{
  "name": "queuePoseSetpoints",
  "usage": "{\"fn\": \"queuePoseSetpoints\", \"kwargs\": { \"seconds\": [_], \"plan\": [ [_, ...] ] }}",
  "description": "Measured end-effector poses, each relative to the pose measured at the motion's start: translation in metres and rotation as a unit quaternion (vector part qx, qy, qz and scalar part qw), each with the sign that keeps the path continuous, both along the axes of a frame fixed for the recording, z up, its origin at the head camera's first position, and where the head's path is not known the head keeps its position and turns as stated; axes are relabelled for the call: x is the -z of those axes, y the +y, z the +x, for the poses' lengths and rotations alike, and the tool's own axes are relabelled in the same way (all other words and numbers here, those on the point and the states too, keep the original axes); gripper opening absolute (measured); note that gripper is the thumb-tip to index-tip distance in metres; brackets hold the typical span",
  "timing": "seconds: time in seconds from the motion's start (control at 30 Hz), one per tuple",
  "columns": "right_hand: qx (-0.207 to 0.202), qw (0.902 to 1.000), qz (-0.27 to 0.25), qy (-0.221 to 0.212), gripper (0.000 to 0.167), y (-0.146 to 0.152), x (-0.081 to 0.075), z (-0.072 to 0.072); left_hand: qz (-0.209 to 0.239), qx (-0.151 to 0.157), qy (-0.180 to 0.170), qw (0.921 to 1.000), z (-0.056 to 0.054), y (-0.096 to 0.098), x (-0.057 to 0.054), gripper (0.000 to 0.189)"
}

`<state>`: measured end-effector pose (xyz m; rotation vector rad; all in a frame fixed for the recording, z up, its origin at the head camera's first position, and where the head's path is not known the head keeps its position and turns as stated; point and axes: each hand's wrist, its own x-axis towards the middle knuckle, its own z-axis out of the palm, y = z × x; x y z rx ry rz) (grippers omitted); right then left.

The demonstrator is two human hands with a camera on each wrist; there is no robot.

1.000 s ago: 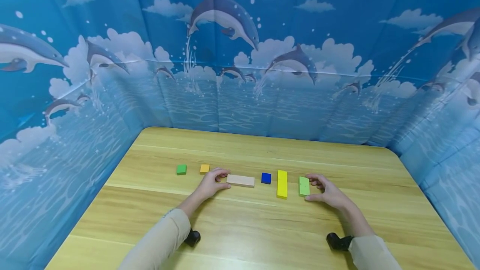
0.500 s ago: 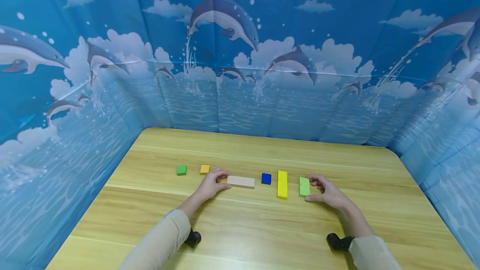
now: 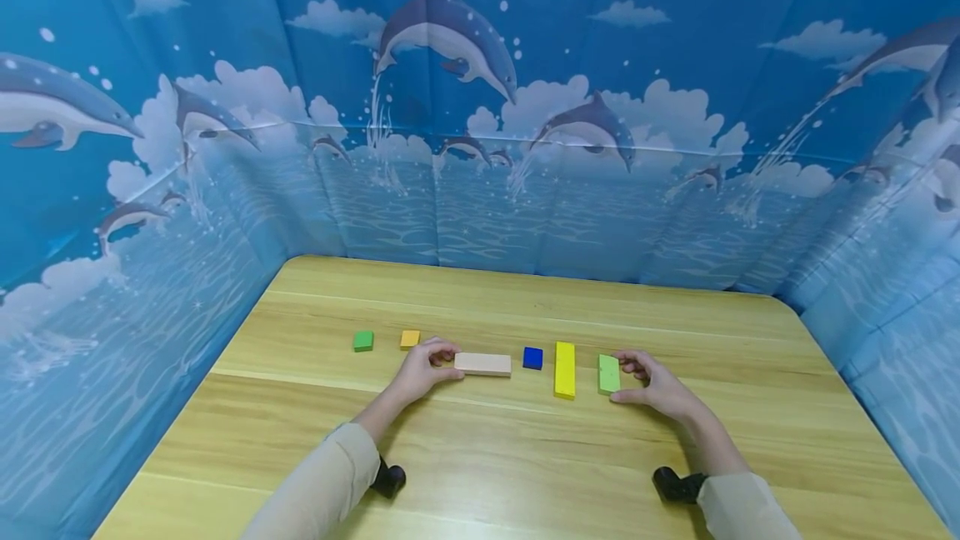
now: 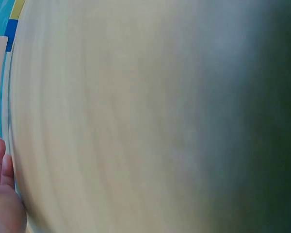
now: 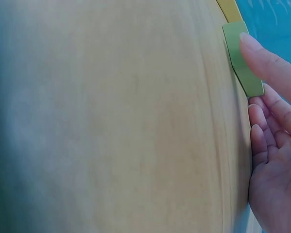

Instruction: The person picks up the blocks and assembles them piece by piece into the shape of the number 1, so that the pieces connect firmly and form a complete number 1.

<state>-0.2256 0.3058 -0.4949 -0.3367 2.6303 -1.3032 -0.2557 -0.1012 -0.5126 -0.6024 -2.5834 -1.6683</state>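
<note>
In the head view my left hand [image 3: 422,372] pinches the left end of a flat beige wooden block [image 3: 482,365], thumb on the near side and fingers on the far side. My right hand [image 3: 662,385] holds a light green block [image 3: 608,375] from its right, with the thumb at the near end and fingertips at the far end. Between them lie a small blue block [image 3: 532,358] and a long yellow block [image 3: 565,371]. The right wrist view shows the thumb against the green block [image 5: 235,46]. Only part of the left hand [image 4: 6,208] appears in the left wrist view.
Left of the left hand sit a small green block [image 3: 363,342] and a small orange block [image 3: 410,339]. All the blocks form a loose row across the wooden table [image 3: 510,457]. A blue dolphin-print curtain [image 3: 480,215] hangs along the table's back and sides.
The beige block has turned slightly so it lies straighter, and shifted a touch to the right with my left hand. My right hand and the light green block stay in place.
</note>
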Motion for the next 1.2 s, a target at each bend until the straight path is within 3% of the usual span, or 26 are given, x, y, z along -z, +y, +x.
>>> {"fn": "queuePoseSetpoints", "kwargs": {
  "seconds": [0.2, 0.37, 0.67, 1.13, 1.2],
  "plan": [
    [0.001, 1.0, 0.001, -0.003, 0.072, 0.0, -0.001, 0.0, 0.026, 0.0, -0.011, 0.9996, 0.006, 0.005, -0.006, 0.033],
    [0.0, 1.0, 0.002, -0.004, 0.072, 0.0, -0.001, 0.0, 0.02, 0.011, -0.013, 0.9997, 0.017, 0.007, -0.011, 0.032],
    [-0.001, 1.0, -0.002, -0.007, 0.072, 0.001, -0.001, 0.0, 0.052, 0.033, -0.021, 0.9979, 0.042, 0.007, -0.01, 0.031],
    [0.0, 0.9999, -0.01, -0.006, 0.07, 0.001, -0.002, 0.0, 0.044, 0.073, -0.033, 0.9958, 0.073, 0.013, -0.006, 0.033],
    [0.0, 1.0, -0.009, -0.005, 0.07, 0.001, -0.001, 0.0, 0.046, 0.078, -0.036, 0.9953, 0.078, 0.015, -0.011, 0.034]
  ]
}}
